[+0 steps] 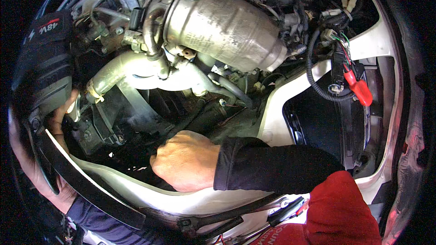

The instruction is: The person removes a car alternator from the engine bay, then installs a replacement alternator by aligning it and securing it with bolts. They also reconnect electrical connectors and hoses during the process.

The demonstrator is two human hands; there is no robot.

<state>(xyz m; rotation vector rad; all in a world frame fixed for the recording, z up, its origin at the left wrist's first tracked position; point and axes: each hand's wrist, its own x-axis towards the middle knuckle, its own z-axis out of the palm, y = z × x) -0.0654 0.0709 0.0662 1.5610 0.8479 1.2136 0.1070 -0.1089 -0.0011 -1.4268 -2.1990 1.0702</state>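
At the left edge, a black battery-powered tool (47,70) with a blocky pack stands over the engine bay. My left hand (47,172) is wrapped about its lower part, partly behind a dark curved strip (86,179). Its fingers show beside the tool's underside. My right hand (186,161) reaches in over the white body rail (159,199), curled closed, back of the hand up. The fingertips point down into the dark gap and are hidden, so what they hold cannot be seen. Ahead of it lie a pale curved pipe (113,68) and a dark bracket (136,104).
A large metal canister-shaped housing (222,29) fills the upper middle. To the right hang a corrugated black conduit (311,68) and red-capped leads (359,88), beside a white frame opening (272,118). Slim tools (288,208) lie along the front edge.
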